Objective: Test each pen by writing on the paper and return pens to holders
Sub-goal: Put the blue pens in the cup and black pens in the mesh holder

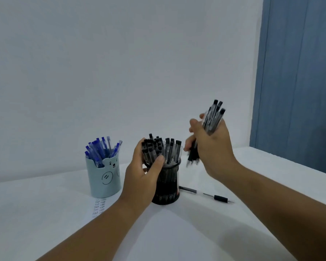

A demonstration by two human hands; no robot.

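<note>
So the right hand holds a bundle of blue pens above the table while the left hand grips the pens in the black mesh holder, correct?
Not quite. In the head view the bundle in the right hand is black pens, not blue. The blue pens stand in the bear holder. The left hand does grip the pens in the black mesh holder.

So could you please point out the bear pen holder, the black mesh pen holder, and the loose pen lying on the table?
bear pen holder (104,182): head view, front wall.
black mesh pen holder (167,187): head view, mesh side.
loose pen (218,197): head view, black grip.
</note>
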